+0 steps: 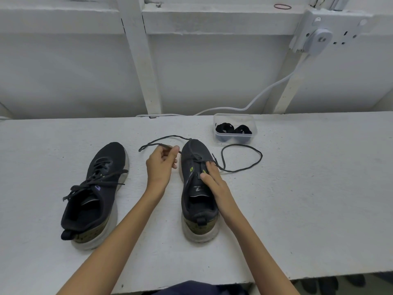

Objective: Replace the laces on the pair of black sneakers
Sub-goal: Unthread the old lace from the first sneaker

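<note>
Right hand (212, 180) presses straight fingers on the black mesh sneaker (198, 206) at mid-desk; left hand (160, 165) pinches its loosened black lace (234, 171). Second, laced black sneaker (95, 194) lies left; clear plastic box (235, 119) holding rolled black laces (225, 128) sits near the far edge.

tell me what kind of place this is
Likely a plain workshop or utility room: a rough white-painted bench, a bare framed wall, and a socket with its cable trailing down.

On the worktop (308, 199) the left sneaker (95, 188) and right sneaker (197, 209) stand side by side, toes toward the wall. The left hand (160, 165), between them, pinches a lace (261, 157) that trails to either side of the right sneaker's toe. The right hand (212, 177) rests on that sneaker. Behind the right sneaker, a tub (219, 120) holds rolled laces (225, 127).
</note>
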`<control>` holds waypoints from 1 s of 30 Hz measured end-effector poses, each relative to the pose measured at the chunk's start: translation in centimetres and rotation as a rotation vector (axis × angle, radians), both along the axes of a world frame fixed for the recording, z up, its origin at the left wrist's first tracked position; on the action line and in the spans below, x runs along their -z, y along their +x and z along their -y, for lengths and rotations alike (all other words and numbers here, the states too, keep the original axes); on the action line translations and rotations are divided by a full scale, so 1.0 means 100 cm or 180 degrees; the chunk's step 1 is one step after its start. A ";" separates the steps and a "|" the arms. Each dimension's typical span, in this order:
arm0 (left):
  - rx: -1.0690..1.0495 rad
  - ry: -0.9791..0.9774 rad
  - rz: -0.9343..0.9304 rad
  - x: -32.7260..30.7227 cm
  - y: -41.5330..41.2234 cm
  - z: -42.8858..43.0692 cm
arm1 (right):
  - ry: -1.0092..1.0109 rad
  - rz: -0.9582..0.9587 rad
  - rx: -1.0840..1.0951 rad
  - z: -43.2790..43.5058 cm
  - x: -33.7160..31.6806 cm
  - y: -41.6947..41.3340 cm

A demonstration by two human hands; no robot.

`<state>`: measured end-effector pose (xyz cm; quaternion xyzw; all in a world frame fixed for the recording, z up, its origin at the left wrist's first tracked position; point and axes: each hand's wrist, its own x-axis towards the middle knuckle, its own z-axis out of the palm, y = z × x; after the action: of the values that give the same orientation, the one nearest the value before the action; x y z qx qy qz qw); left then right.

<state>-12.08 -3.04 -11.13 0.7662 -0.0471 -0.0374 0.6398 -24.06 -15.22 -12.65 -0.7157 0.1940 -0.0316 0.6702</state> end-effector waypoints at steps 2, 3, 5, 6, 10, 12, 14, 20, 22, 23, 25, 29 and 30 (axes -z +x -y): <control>-0.0017 0.0123 -0.0186 0.002 -0.002 -0.003 | 0.0094 0.0075 0.0045 0.000 -0.002 -0.001; -0.0026 0.0097 -0.0331 0.002 -0.005 -0.004 | 0.0169 0.0121 0.0126 0.001 -0.004 0.001; -0.0043 -0.0092 -0.0597 0.002 -0.015 -0.004 | 0.0116 0.0123 0.0325 0.004 -0.008 0.005; -0.0027 -0.0201 -0.0644 0.002 -0.021 -0.003 | -0.0127 0.0120 0.0411 0.007 -0.009 0.009; 0.0564 -0.0374 -0.0341 0.003 -0.048 0.005 | -0.1060 0.0243 0.0590 0.019 -0.003 0.024; 0.1110 -0.0394 -0.0184 0.010 -0.055 0.008 | -0.1721 0.0246 0.0655 0.022 -0.003 0.033; 0.1381 -0.0107 -0.0133 0.018 -0.057 0.009 | -0.2206 0.0274 0.0554 0.025 -0.008 0.040; 0.1329 0.0164 -0.0261 0.014 -0.061 0.009 | -0.3352 0.0090 0.0074 0.027 -0.015 0.052; 0.1344 0.0252 -0.0257 0.012 -0.061 0.010 | -0.3551 -0.0008 0.0157 0.025 -0.019 0.058; 0.1330 0.0298 -0.0280 0.011 -0.061 0.010 | -0.3658 -0.0046 0.0160 0.024 -0.020 0.061; 0.1313 0.0358 -0.0319 0.011 -0.060 0.010 | -0.3749 -0.0030 0.0097 0.025 -0.022 0.064; 0.1303 0.0375 -0.0376 0.010 -0.060 0.007 | -0.2452 0.0015 -0.0004 0.047 -0.025 0.060; 0.1293 0.0367 -0.0401 0.009 -0.061 0.007 | -0.2029 0.0006 -0.0028 0.055 -0.025 0.057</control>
<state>-18.18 -3.77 -12.08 0.7724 -0.1582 -0.2160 0.5759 -18.36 -20.67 -10.15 -0.8905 0.1707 -0.0886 0.4125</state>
